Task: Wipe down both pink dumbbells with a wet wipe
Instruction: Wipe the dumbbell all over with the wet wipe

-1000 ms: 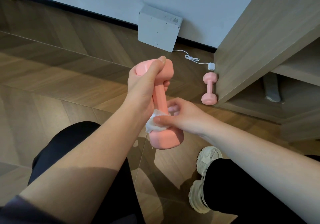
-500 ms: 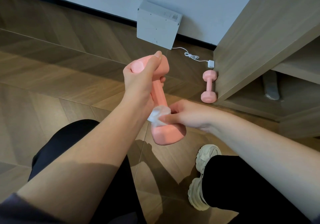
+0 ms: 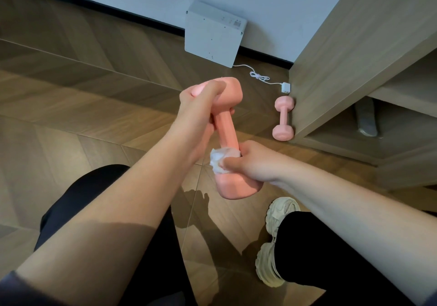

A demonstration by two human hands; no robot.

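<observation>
I hold a pink dumbbell [image 3: 227,130] upright in the air in front of me. My left hand [image 3: 198,114] grips its upper head, thumb laid over the top. My right hand [image 3: 248,161] pinches a crumpled white wet wipe [image 3: 221,159] against the lower end of the handle, just above the bottom head. A second pink dumbbell [image 3: 283,119] lies on the wooden floor, touching the side panel of a wooden cabinet [image 3: 343,64].
A white flat box [image 3: 212,36] leans on the wall, with a white cable and plug [image 3: 285,87] trailing to the cabinet. My legs in black trousers and a pale sneaker [image 3: 272,242] are below my arms. The cabinet has open shelves at right.
My right hand has closed round the lower handle with the wipe, its fingers curling further about the bar. The held dumbbell has shifted slightly in my left hand.
</observation>
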